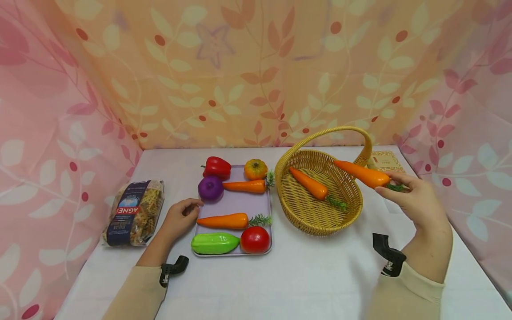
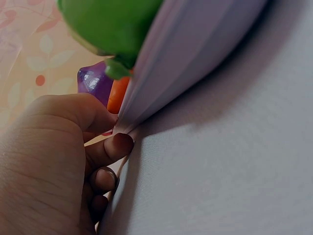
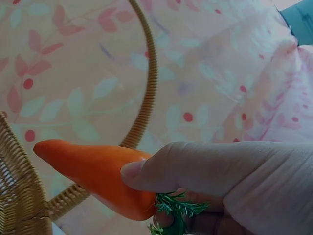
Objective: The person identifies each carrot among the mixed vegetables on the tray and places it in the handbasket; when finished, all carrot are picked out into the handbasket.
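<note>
My right hand [image 1: 424, 204] pinches a carrot [image 1: 364, 174] by its thick, leafy end, its tip over the right rim of the wicker basket [image 1: 320, 226]. Another carrot [image 1: 310, 184] lies in the basket. At the left edge of the lilac tray [image 1: 236, 206], my left hand [image 1: 182, 218] grips the rim between thumb and forefinger. On the tray are two carrots, one at the back [image 1: 245, 186] and one in front [image 1: 224, 221], a purple onion-like vegetable [image 1: 210, 189], a red bell pepper [image 1: 216, 168], a small pumpkin [image 1: 255, 169], a tomato [image 1: 255, 239] and a green ridged vegetable [image 1: 215, 243].
A bag of pasta [image 1: 134, 213] lies on the white-covered table [image 1: 304, 280] left of the tray. Behind the right hand lies a patterned card or packet [image 1: 386, 161], partly covered. The basket's arched handle [image 1: 320, 132] rises high. Floral cloth hangs at the back and both sides.
</note>
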Available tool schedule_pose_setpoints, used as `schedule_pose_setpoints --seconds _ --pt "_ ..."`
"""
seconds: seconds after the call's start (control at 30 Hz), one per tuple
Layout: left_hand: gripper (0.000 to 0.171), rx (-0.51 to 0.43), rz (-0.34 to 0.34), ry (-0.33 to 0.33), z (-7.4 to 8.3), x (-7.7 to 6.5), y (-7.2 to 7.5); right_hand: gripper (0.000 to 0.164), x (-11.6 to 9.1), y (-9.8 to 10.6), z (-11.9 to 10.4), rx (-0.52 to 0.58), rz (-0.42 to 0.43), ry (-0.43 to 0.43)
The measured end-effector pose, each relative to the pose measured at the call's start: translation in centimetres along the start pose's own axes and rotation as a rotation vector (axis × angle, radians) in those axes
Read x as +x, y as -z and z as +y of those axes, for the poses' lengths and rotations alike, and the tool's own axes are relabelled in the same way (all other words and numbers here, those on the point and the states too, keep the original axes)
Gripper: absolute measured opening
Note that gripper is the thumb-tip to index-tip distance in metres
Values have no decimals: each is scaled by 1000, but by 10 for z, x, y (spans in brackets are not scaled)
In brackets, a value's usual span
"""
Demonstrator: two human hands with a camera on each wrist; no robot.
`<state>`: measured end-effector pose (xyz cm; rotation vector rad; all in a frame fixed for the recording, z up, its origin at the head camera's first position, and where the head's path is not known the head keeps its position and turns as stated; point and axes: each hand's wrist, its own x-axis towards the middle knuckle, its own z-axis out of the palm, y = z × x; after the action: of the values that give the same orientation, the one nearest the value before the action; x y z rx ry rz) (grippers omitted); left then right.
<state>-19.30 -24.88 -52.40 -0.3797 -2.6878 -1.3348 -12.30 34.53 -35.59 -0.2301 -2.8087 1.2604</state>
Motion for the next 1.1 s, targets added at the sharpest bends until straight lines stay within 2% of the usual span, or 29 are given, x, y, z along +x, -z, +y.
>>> schedule_pose_setpoints --seconds 0.2,0.33,0.53,0.73,0.9,1.1 --pt "17 -6 3 -11 0 -1 0 70 17 -17 -4 13 -117 -13" --pt "18 -2 7 -14 0 -1 0 72 27 -36 -15 -5 -149 -18" --pt "18 -5 0 1 -1 -1 0 66 42 -73 -26 -109 -121 -26" --pt "18 -5 -7 13 -1 -1 -1 63 51 -101 -26 -138 -87 -22" --pt "18 0 -9 29 1 0 -1 60 57 -113 -23 -162 -60 7" --pt "18 6 -1 23 2 1 1 60 57 -118 -24 -257 -47 14"
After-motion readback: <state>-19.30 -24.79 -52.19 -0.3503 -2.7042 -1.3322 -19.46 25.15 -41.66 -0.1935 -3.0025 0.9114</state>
